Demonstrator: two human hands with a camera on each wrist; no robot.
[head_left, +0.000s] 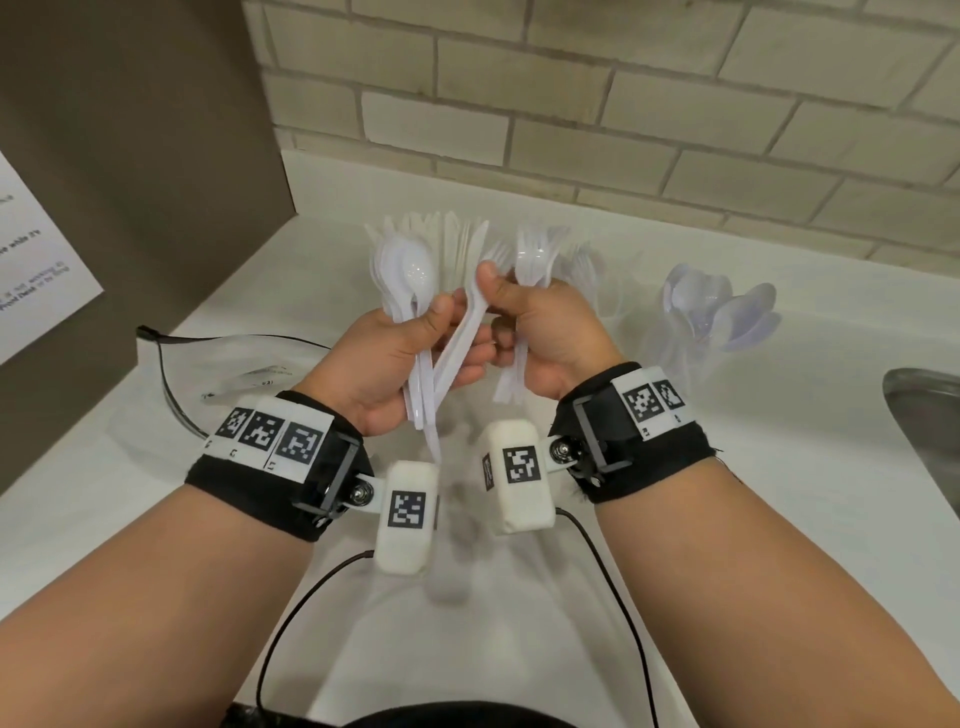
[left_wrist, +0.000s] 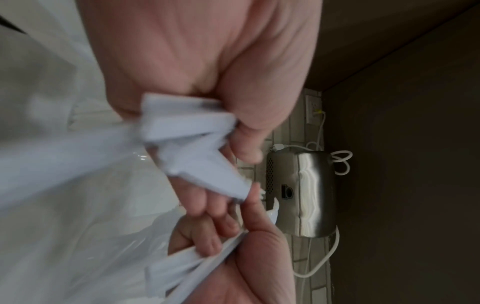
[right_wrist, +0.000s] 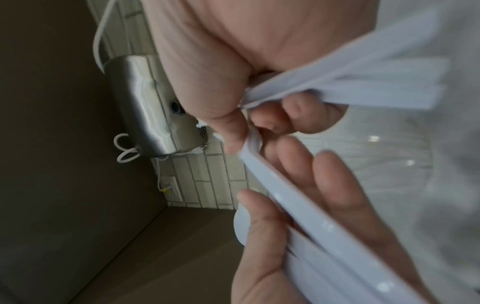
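Both hands are raised above the white counter (head_left: 571, 571), each gripping white plastic cutlery. My left hand (head_left: 410, 353) holds a bunch of spoons (head_left: 410, 275) by their handles (left_wrist: 192, 131), bowls pointing up. My right hand (head_left: 540, 322) grips a bunch of forks (head_left: 535, 254), whose handles (right_wrist: 363, 82) stick out below the palm. A white knife (head_left: 470, 317) slants between the two hands; the right thumb rests on its upper part and its lower end lies among the left hand's handles. The hands nearly touch.
A loose pile of clear spoons (head_left: 722, 306) lies on the counter to the right, before a steel sink (head_left: 924, 421). A clear zip bag (head_left: 234, 374) lies at the left by a brown panel (head_left: 130, 156). A tiled wall (head_left: 623, 104) stands behind, with a metal appliance (left_wrist: 303, 193) mounted on it.
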